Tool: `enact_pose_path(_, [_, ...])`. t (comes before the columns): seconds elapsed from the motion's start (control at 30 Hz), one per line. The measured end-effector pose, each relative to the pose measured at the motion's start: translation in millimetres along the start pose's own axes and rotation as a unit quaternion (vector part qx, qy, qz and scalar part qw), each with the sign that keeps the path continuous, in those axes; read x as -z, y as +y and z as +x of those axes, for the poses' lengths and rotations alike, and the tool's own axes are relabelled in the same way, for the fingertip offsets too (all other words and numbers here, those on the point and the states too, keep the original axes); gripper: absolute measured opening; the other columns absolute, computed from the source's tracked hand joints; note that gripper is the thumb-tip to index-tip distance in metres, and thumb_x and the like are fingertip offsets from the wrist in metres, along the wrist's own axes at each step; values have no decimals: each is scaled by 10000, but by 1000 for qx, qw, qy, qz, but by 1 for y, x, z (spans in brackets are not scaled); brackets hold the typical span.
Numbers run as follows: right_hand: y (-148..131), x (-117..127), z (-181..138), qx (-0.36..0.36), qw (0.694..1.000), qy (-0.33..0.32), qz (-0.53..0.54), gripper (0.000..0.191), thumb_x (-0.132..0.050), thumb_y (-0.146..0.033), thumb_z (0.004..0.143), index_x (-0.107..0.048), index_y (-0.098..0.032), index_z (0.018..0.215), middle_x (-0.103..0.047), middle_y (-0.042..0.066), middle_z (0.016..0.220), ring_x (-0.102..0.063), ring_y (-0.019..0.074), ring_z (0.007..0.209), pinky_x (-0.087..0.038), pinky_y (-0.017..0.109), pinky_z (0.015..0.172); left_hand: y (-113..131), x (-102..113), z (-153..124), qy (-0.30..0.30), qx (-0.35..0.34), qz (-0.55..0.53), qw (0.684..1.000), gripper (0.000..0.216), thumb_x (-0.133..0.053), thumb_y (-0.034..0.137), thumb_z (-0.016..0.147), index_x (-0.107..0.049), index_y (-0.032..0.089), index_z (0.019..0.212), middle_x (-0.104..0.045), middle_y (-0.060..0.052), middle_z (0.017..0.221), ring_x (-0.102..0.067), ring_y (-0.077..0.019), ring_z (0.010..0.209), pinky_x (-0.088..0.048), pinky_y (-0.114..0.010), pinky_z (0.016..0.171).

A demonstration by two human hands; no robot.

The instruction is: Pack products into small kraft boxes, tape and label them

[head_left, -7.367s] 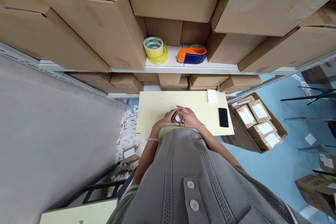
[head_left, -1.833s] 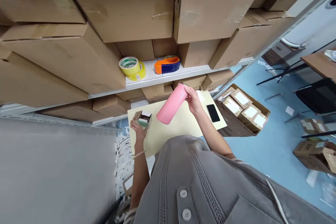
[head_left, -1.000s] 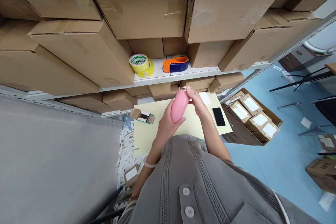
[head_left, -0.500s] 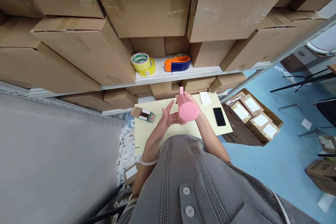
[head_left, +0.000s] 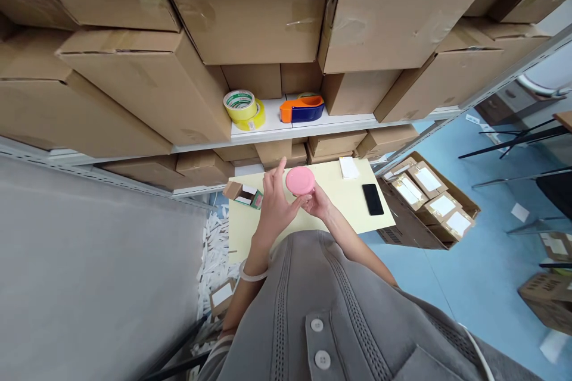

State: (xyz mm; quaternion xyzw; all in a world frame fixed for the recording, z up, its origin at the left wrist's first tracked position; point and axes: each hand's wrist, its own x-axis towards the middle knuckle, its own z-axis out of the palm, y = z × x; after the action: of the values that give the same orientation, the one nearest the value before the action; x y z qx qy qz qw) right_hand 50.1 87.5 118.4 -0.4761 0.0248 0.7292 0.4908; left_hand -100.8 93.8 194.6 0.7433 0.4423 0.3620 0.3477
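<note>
A pink mug (head_left: 300, 181) is held above the table, its flat round end facing me. My right hand (head_left: 319, 202) is wrapped round the mug's right side and underside, closed on it. At the mug's left, my left hand (head_left: 276, 205) is open with fingers stretched out and the thumb at the mug's lower edge; whether the fingers touch it I cannot tell. The mug's handle is out of sight. An open small carton (head_left: 243, 193) lies on the cream table (head_left: 241, 232), left of my left hand.
A black phone (head_left: 372, 199) and white papers (head_left: 348, 168) lie on the table's right side. Tape rolls (head_left: 241, 108) and an orange and blue tape dispenser (head_left: 302, 109) sit on the shelf ahead, among cardboard boxes. A large carton (head_left: 465, 214) of packed boxes stands at right.
The mug has turned and shifted left, and its handle no longer shows. My left hand has turned, its back now towards me, and moved up beside the mug.
</note>
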Motion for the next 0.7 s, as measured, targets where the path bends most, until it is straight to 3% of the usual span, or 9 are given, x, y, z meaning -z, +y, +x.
enact_pose_path(0.13, [-2,4,-4,-13,999,-1,-39,422,-493,-605,881,-521,-202,757,-546,-7,550,-482,108,427,-328,196,360,5,13,6,-24,-65,38,997,667,-587,492,878,-336,349,1479,-432,-73,1420,-418,-273,1316,-379,-421,1072])
enact_pose_path(0.27, [-16,18,-12,18,994,-8,-107,532,-448,-723,839,-553,-203,805,-553,4,607,-485,120,437,-286,209,348,-7,20,9,-2,-21,36,999,629,-599,504,865,-402,351,1442,-479,-65,1315,-507,-258,1218,-449,-383,991])
enact_pose_path(0.4, [-38,34,-28,116,980,16,-162,587,-452,-766,810,-588,-196,804,-593,30,690,-478,110,457,-266,211,345,-27,20,9,9,25,6,1000,646,-677,510,804,-471,311,1383,-501,-80,1234,-555,-248,1107,-482,-361,912])
enact_pose_path(0.57, [-61,38,-51,252,946,39,-200,621,-486,-779,790,-638,-177,787,-619,50,738,-459,92,494,-297,204,368,-48,10,8,-7,77,-116,990,554,-678,507,790,-480,257,1244,-544,-72,1201,-590,-180,935,-498,-284,759])
enact_pose_path(0.7, [-69,27,-70,368,903,56,-215,605,-498,-750,810,-696,-184,885,-618,43,758,-471,101,533,-333,214,397,-58,-6,2,-48,146,-187,970,505,-584,617,817,-464,251,1143,-569,4,877,-492,-105,617,-411,-238,562])
